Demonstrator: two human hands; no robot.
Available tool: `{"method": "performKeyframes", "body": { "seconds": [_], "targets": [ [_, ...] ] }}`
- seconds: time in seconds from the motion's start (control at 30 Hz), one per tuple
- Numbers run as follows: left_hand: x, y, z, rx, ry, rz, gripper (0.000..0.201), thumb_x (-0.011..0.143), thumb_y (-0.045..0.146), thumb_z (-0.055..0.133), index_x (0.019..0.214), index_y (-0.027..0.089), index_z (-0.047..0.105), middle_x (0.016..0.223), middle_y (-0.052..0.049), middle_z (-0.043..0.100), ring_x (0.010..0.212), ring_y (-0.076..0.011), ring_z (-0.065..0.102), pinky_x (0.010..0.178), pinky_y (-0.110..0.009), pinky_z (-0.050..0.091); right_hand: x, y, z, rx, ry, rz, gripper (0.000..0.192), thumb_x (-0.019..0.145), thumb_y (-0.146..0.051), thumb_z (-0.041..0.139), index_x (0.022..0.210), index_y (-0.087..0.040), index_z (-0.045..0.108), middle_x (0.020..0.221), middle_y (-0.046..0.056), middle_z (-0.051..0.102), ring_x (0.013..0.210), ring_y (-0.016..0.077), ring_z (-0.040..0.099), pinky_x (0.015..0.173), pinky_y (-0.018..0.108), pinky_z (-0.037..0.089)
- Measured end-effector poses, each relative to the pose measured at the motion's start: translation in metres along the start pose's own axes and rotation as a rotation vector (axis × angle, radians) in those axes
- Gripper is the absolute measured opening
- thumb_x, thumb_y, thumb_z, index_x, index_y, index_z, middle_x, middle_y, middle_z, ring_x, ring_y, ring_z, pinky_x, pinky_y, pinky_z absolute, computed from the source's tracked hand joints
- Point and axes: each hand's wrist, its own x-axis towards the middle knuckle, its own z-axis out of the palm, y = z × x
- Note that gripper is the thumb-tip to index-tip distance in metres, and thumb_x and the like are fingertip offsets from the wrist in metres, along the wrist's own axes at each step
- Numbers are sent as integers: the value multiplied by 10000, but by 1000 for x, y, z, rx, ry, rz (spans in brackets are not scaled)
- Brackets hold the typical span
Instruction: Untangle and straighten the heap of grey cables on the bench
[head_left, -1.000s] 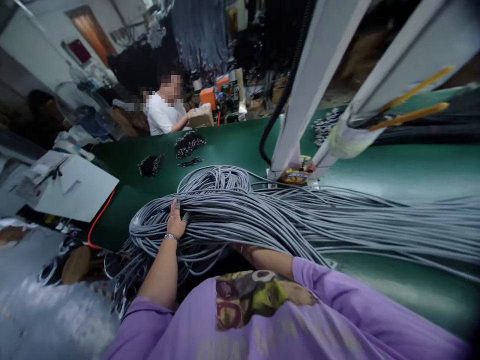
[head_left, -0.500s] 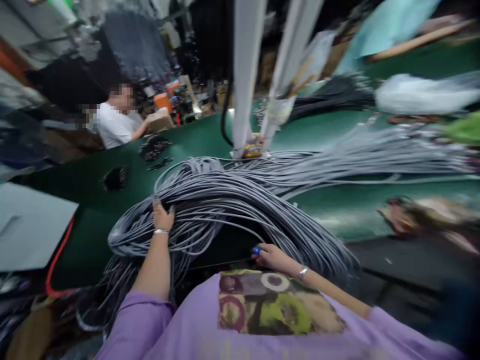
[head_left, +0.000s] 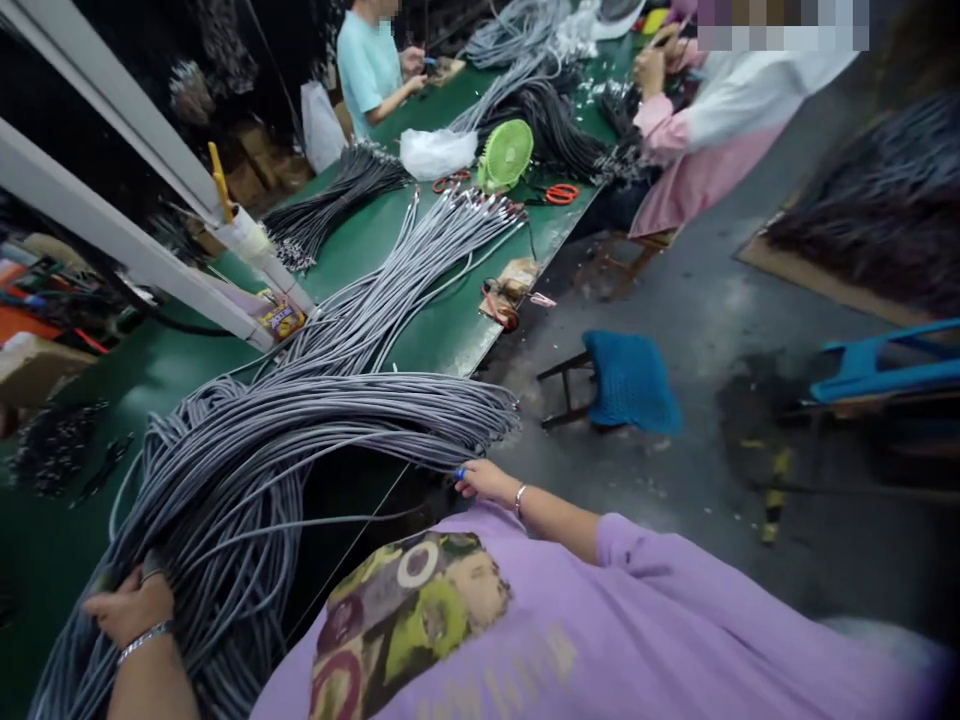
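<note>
A thick bundle of grey cables (head_left: 322,415) lies across the green table, its near part bent in a loop and its ends reaching past the table edge on the right. My left hand (head_left: 135,605), with dark coverings on its fingertips, is closed around cables at the bundle's lower left. Beside the bundle's right end is my right hand (head_left: 486,480), fingers pressed together, with a blue wrap on one finger. Whatever it pinches is too small to make out. One loose grey cable (head_left: 337,520) runs separately below the bundle.
Farther along the green table (head_left: 439,345) are more grey cables, black cables (head_left: 345,190), a green fan (head_left: 506,155) and red-handled scissors (head_left: 561,194). White posts (head_left: 150,110) rise at left. Two co-workers sit beyond. A blue-covered stool (head_left: 630,380) stands on the floor.
The view has swung right, bringing the co-workers, fan and stool into sight. My right hand is now close to the bundle's end; my left hand stays on the cables.
</note>
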Motion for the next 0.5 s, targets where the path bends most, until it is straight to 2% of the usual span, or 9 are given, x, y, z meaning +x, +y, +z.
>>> {"method": "performKeyframes", "body": {
  "seconds": [0.07, 0.1, 0.13, 0.17, 0.23, 0.3, 0.4, 0.5],
  "targets": [
    [-6, 25, -11, 55, -69, -160, 784, 593, 334, 705, 1289, 146, 399, 1248, -226, 586, 1210, -435, 515, 966, -608, 425, 8, -1, -15, 42, 71, -22, 185, 917, -152, 416, 830, -127, 578, 874, 55, 688, 616, 65, 584, 511, 152, 395],
    [-13, 42, -17, 67, -112, -194, 798, 595, 312, 705, 1306, 132, 391, 1316, -242, 529, 1230, -428, 502, 973, -583, 432, 12, -4, -22, 49, 102, -42, 190, 922, -158, 410, 826, -131, 571, 885, 50, 688, 616, 61, 580, 515, 150, 396],
    [-23, 62, -22, 95, -165, -181, 769, 636, 300, 676, 1325, 132, 378, 1379, -251, 467, 1260, -429, 475, 982, -595, 417, 16, -8, -27, 47, 126, -66, 188, 926, -169, 413, 824, -135, 567, 896, 46, 688, 621, 59, 578, 519, 149, 397],
    [-33, 82, -25, 72, -183, -160, 782, 680, 286, 649, 1377, 143, 325, 1367, -225, 490, 1263, -406, 481, 991, -601, 408, 20, -14, -32, 37, 139, -91, 186, 928, -180, 418, 821, -137, 564, 902, 43, 688, 627, 60, 578, 523, 150, 398],
    [-53, 120, -24, -103, -272, 37, 851, 722, 208, 624, 1449, 65, 207, 1342, -267, 497, 1270, -378, 480, 1045, -560, 377, 26, -29, -37, -1, 138, -138, 190, 927, -193, 430, 809, -138, 569, 887, 43, 688, 638, 67, 579, 536, 155, 405],
    [-63, 146, -14, -150, -248, 75, 922, 724, 226, 662, 1480, 64, 158, 1380, -270, 462, 1303, -366, 448, 1090, -511, 344, 31, -45, -37, -48, 105, -180, 194, 923, -209, 439, 804, -139, 576, 834, 42, 686, 628, 80, 579, 549, 167, 417],
    [-63, 159, 2, -205, -196, 6, 1003, 701, 232, 708, 1495, 63, 119, 1325, -279, 513, 1254, -391, 494, 1079, -551, 334, 32, -70, -33, -108, 27, -248, 199, 915, -260, 458, 820, -147, 591, 766, 41, 680, 625, 102, 591, 572, 188, 441],
    [-57, 160, 12, -318, -159, -54, 966, 718, 178, 666, 1506, 139, 108, 1373, -191, 505, 1239, -277, 530, 1077, -430, 390, 29, -97, -24, -28, -121, -246, 212, 909, -304, 479, 908, -144, 618, 810, 62, 694, 634, 102, 605, 593, 194, 463]
  ]
}}
